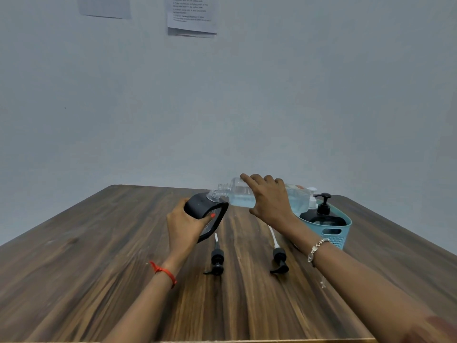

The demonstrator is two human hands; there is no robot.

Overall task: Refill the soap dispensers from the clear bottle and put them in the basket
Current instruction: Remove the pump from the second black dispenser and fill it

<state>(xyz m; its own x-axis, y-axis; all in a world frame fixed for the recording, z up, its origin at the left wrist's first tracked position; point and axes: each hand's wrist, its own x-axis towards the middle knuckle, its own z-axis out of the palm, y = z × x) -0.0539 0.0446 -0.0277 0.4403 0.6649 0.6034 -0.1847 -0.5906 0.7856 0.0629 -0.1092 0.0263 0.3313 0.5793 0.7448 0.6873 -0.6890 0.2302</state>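
Single head-worn wide view, facing forward and down, close over wooden table (99, 256); wall (222, 107) beyond

Bare wooden table (86, 268) lies open to the left and along the near edge. Two pump heads (217, 262) (279, 261) lie mid-table (well apart, a clear lane between them). A teal basket (332, 233) blocks the far right.

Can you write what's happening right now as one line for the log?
left hand: holds tilted dark dispenser | right hand: tips clear bottle to its neck | two pumps on table | basket: one dispenser
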